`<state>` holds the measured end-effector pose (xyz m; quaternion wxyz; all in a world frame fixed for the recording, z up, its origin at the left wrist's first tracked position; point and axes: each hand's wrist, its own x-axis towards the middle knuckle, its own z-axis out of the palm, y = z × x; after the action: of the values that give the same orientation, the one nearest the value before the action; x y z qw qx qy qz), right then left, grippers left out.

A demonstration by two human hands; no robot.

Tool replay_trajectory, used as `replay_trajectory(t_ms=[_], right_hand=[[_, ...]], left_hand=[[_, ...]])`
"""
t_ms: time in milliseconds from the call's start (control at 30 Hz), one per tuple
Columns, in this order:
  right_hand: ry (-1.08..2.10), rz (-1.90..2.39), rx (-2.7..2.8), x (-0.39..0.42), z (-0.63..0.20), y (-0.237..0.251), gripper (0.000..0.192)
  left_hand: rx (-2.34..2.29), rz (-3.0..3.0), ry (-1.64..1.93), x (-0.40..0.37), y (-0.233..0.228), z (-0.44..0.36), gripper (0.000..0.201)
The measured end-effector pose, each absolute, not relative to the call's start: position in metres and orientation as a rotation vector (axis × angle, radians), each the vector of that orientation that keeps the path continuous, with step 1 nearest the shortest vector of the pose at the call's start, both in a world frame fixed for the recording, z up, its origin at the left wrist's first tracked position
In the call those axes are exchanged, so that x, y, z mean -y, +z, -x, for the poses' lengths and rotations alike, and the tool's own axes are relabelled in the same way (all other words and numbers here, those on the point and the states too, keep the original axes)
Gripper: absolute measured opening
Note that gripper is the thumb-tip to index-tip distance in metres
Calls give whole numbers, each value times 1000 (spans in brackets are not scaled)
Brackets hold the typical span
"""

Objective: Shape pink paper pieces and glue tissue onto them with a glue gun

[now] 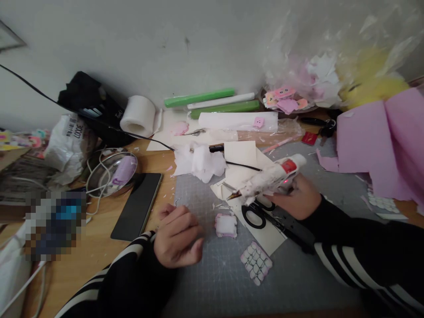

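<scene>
My right hand [300,196] grips a white hot glue gun [270,179] with a red patch and a small red light. Its metal nozzle points left and down over the mat. My left hand [180,236] rests in a loose fist at the mat's left side, and nothing shows in its fingers. Between the hands lies a small pink-edged white foam piece [226,225]. Closer to me is a foam piece with a drawn stone pattern [256,262]. Black-handled scissors [254,216] lie below the glue gun, partly on white card [266,236].
A grey cutting mat [212,282] covers the table's middle. On the left are a phone [137,205], a metal bowl [94,176] and a paper roll [138,115]. Green rolls [198,98] line the wall. Pink foam sheets [361,141] stand right; a black cord [243,166] crosses behind.
</scene>
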<state>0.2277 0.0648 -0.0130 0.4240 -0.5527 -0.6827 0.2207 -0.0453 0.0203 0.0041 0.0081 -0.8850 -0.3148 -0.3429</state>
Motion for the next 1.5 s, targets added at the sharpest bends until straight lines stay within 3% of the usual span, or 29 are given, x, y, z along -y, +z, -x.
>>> replay_trajectory(t_ms=[133, 267, 900, 1000, 1133, 1367, 1500], right_hand=[[380, 1106, 2008, -63, -226, -10, 11], [245, 939, 2161, -66, -226, -15, 14], [136, 950, 2233, -67, -230, -22, 16], [133, 935, 2171, -67, -233, -26, 15], [158, 971, 2111, -66, -234, -23, 10], [233, 999, 2111, -63, -233, -8, 8], [239, 1086, 2038, -61, -229, -7, 10]], left_hand=[[858, 2777, -1021, -8, 9, 43, 38], [734, 2829, -914, 5, 14, 35, 38], [819, 2784, -909, 30, 5, 11, 49], [1019, 2689, -912, 46, 4, -9, 40], [791, 2910, -658, 49, 8, -19, 9], [1084, 2917, -545, 45, -1, -18, 34], [1165, 2909, -561, 46, -4, -24, 36]])
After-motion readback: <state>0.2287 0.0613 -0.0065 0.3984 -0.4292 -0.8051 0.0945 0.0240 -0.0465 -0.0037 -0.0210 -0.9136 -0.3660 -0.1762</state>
